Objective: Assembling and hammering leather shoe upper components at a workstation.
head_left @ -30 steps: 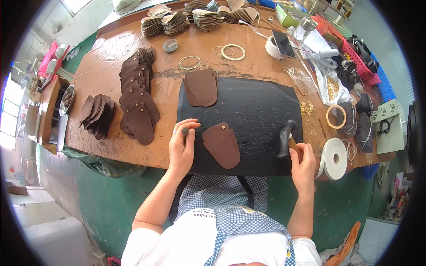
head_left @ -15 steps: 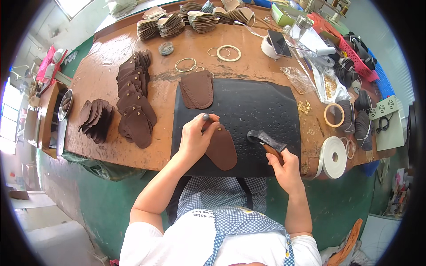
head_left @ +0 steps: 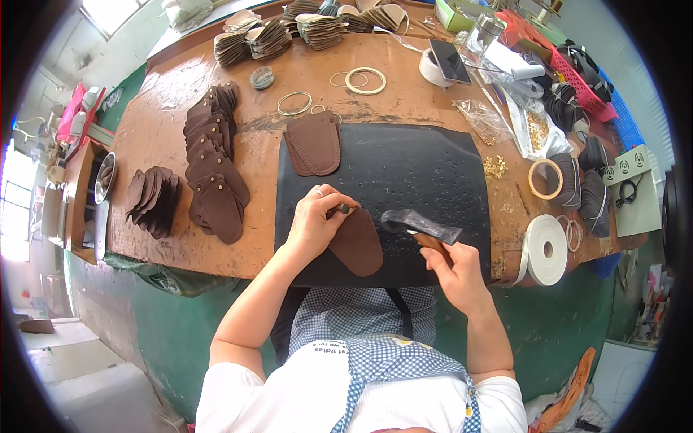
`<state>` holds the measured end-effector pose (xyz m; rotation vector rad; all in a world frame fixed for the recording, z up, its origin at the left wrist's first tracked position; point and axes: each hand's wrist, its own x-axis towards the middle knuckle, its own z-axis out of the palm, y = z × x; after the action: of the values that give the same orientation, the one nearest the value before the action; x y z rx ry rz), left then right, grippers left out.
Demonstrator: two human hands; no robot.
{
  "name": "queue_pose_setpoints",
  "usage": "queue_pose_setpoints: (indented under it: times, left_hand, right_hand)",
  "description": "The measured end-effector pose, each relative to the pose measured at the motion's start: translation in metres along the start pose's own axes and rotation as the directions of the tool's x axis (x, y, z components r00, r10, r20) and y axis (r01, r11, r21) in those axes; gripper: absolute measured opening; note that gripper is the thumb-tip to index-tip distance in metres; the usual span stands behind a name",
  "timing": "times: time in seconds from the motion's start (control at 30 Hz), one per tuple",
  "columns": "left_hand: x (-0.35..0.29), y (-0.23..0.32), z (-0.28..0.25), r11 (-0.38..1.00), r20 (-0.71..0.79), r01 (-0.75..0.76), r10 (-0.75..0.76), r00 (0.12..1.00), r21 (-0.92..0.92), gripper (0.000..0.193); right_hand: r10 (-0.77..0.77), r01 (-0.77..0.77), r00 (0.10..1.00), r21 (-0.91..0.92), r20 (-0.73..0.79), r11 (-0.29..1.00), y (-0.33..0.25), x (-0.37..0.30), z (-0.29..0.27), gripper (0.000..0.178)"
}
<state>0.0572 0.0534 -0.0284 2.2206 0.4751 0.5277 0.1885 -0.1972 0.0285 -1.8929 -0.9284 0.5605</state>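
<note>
On the black rubber mat point(head_left: 440, 162) lies a flat brown leather piece point(head_left: 359, 249), its rounded wide end toward me. My left hand point(head_left: 312, 224) is closed around a short dark metal rod point(head_left: 339, 210) over the piece's narrow top end, and the fingers hide what is under it. The rod's exact kind is unclear. My right hand point(head_left: 463, 278) grips a hammer point(head_left: 427, 225) by its wooden handle. Its dark curved head is just right of the leather piece, near my left fingers. A stitched pair of brown leather pieces point(head_left: 315, 146) rests on the mat's far left corner.
Brown leather pieces with metal studs point(head_left: 216, 162) overlap in a row at left, beside a smaller stack point(head_left: 153, 200). Small gold fittings point(head_left: 495, 167) lie right of the mat. Nearby are a white tape roll point(head_left: 546, 250), a phone point(head_left: 449, 62) and rings point(head_left: 366, 81).
The hammer has moved left toward my left hand. The rod in my left fingers is tilted over more, and the stud that showed at the leather's top is now hidden.
</note>
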Motion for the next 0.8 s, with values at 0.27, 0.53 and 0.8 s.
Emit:
queue_pose_setpoints:
  times: [0.27,0.53,0.8]
  left_hand:
    - [0.002,0.002,0.004,0.996,-0.035,-0.075,0.077,0.996,0.057,0.016]
    - [-0.005,0.009,0.012,0.994,-0.137,-0.048,0.061,0.989,0.094,0.021]
    - [-0.008,0.017,-0.006,0.953,-0.099,0.188,-0.216,0.971,-0.238,0.011]
  right_hand:
    - [-0.1,0.113,0.985,-0.088,0.143,0.99,-0.007,0.009,0.014,0.021]
    - [-0.091,0.107,0.985,-0.108,0.144,0.988,-0.011,0.011,0.014,0.021]
    - [-0.086,0.104,0.986,-0.12,0.145,0.987,-0.012,0.012,0.013,0.019]
